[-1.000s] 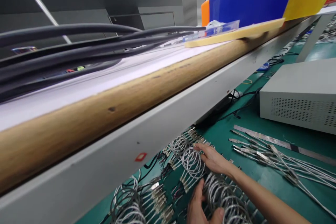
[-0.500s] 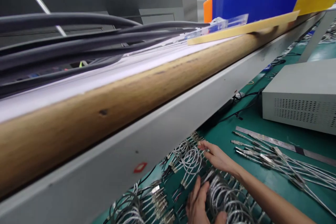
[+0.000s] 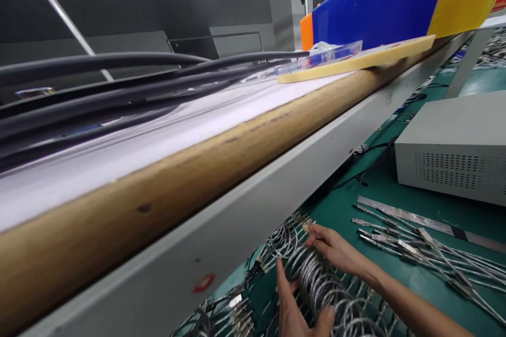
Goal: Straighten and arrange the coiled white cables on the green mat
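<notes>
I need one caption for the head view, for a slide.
Two bare hands, left hand and right hand, press coiled grey cables together on a green mat.
</notes>
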`<state>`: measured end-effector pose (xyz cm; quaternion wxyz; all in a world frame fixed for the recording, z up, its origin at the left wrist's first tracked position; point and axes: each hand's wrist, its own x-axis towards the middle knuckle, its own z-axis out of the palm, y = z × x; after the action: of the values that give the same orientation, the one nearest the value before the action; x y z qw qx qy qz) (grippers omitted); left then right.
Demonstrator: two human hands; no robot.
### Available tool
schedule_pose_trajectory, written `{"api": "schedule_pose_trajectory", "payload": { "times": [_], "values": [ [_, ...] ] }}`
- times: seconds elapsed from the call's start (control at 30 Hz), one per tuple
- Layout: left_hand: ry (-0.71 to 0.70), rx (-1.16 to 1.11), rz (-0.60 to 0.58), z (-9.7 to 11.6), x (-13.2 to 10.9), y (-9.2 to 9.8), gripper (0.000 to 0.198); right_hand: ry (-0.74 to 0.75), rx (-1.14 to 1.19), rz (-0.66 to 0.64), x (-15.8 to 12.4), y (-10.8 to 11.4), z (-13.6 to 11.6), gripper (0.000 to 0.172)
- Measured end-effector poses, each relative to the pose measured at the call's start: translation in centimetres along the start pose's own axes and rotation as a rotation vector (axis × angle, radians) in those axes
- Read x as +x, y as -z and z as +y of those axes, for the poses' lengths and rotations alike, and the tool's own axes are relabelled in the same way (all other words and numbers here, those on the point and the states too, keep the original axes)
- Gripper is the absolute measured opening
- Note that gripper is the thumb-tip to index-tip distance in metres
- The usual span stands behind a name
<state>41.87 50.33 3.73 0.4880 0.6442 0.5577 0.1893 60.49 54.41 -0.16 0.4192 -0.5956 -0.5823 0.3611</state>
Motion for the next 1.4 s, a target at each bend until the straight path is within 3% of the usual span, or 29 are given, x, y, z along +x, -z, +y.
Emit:
{"api": "schedule_pose_trajectory", "payload": {
  "times": [0.27, 0.47, 1.03, 1.4],
  "values": [
    [0.03, 0.031, -0.035, -0.6, 1.1, 0.4, 0.106, 0.165, -0.046, 0.002, 5.6, -1.1, -1.5, 0.026],
    [0.029, 0.092, -0.048, -2.6, 2.0, 0.0, 0.105, 0.213, -0.048, -0.016, 8.1, -2.9, 0.1, 0.026],
    [0.049, -0.004, -0.05, -3.5, 2.2, -0.1, 0.109, 0.179, 0.007, -0.024, 8.3, -3.4, 1.1, 0.027],
    [0.063, 0.11, -0.004, -0.9, 1.1, 0.2, 0.106, 0.149, 0.089, -0.041, 5.9, -1.9, -0.6, 0.027]
  ]
}}
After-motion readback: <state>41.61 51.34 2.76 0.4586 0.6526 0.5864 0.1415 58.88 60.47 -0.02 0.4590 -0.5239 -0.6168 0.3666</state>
